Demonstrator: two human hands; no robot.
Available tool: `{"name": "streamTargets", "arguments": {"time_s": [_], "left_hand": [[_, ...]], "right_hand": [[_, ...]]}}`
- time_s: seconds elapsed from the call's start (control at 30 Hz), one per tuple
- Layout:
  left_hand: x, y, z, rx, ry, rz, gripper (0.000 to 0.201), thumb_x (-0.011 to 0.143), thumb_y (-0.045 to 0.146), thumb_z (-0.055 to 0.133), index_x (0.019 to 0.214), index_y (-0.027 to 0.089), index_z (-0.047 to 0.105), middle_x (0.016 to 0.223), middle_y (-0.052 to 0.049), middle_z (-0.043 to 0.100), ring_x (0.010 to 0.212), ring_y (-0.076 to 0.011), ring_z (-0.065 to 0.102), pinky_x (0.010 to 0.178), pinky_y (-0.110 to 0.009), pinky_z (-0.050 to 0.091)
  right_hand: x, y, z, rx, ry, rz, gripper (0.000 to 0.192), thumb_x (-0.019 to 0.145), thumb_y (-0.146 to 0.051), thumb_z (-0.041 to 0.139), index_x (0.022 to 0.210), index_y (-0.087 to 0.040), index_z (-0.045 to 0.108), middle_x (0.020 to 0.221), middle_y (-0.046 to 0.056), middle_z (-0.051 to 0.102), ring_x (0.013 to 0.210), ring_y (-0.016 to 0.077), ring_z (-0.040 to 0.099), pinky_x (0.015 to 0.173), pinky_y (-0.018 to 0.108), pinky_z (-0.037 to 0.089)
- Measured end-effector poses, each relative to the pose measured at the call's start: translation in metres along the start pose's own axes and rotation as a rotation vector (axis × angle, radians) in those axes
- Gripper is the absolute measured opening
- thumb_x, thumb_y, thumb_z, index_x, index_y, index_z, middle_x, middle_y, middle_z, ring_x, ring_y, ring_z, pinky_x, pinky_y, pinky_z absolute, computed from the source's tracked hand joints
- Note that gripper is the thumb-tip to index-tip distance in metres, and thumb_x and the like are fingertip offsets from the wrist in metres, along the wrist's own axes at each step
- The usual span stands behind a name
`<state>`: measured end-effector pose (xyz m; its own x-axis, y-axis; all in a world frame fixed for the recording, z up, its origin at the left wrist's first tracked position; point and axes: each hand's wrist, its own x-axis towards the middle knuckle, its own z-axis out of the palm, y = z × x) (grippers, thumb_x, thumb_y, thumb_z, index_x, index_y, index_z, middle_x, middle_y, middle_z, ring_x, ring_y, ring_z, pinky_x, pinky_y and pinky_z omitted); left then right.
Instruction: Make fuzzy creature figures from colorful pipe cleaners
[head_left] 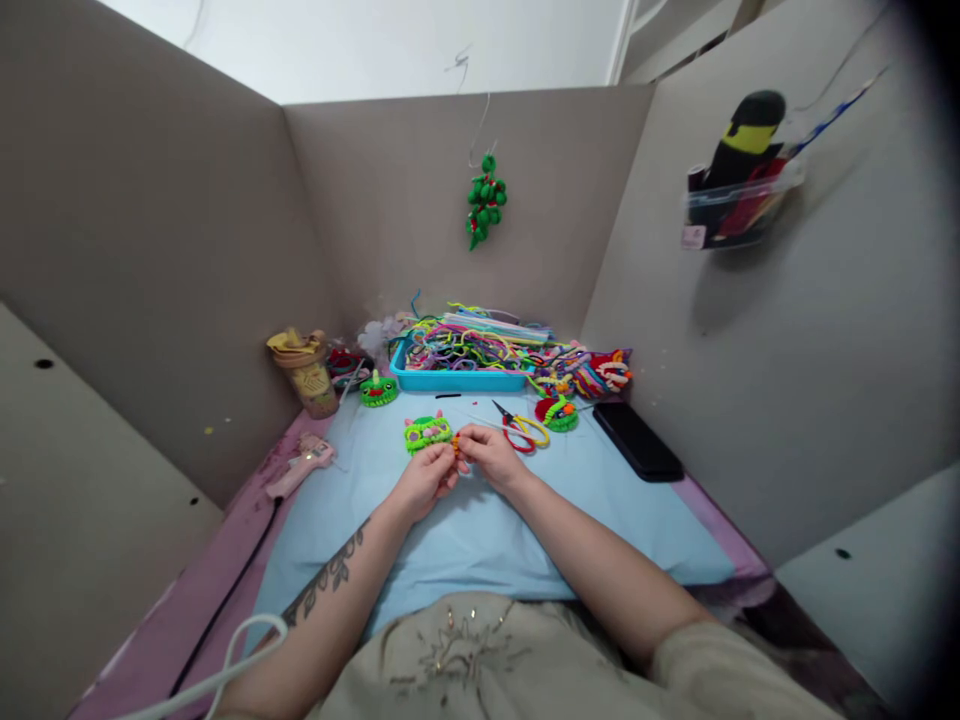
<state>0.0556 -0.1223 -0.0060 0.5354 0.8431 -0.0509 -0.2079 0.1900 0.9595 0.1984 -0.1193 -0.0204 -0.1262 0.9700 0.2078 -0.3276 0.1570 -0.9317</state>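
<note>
My left hand (430, 478) and my right hand (489, 456) meet over the middle of the blue cloth, fingertips pinched together. Between them is a small orange piece of pipe cleaner (455, 442), mostly covered by the fingers. Just behind my left hand lies a lime-green fuzzy figure (426, 433) with pink ears and purple-rimmed eyes. Scissors (517, 432) with red and yellow handles rest beyond my right hand, their blades pointing away. To their right sits a red and green fuzzy piece (557, 413) with an orange bit.
A blue tray (461, 381) heaped with pipe cleaners stands at the back. A green fuzzy figure (378, 389), a cup (306, 375) and a pink glue gun (304, 466) are on the left. A black phone (637, 441) lies right. Grey panels (465, 130) surround the table.
</note>
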Motion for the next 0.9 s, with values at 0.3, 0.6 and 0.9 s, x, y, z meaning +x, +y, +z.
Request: {"name": "streamTargets", "arguments": {"time_s": [0.3,0.6,0.9], "left_hand": [[-0.002,0.004,0.0,0.004,0.022,-0.001,0.04,0.07,0.046,0.068,0.089,0.012,0.058,0.083,-0.003,0.062,0.046,-0.0021,0.043,0.034,-0.015,0.02],[0.0,0.0,-0.002,0.03,0.068,0.008,0.037,0.07,0.048,0.066,0.076,0.014,0.055,0.066,0.002,0.058,0.04,-0.0016,0.035,0.035,-0.016,0.018],[-0.008,0.029,-0.03,0.419,0.286,0.186,0.035,0.077,0.049,0.052,0.074,0.015,0.056,0.054,0.003,0.051,0.04,-0.0061,0.037,0.039,-0.019,0.026]], "right_hand": [[0.002,0.0,-0.001,-0.025,0.088,-0.016,0.026,0.07,-0.04,0.068,0.069,-0.016,0.06,0.058,-0.002,0.057,0.051,0.009,0.046,0.052,0.023,0.034],[-0.003,-0.008,0.0,-0.232,0.054,-0.144,0.02,0.073,-0.037,0.066,0.073,-0.017,0.062,0.07,-0.001,0.058,0.067,0.0128,0.052,0.065,0.026,0.04],[-0.001,-0.008,-0.008,-0.252,0.178,-0.134,0.021,0.071,-0.038,0.067,0.073,-0.018,0.06,0.065,-0.002,0.057,0.06,0.0114,0.047,0.06,0.025,0.038]]}}
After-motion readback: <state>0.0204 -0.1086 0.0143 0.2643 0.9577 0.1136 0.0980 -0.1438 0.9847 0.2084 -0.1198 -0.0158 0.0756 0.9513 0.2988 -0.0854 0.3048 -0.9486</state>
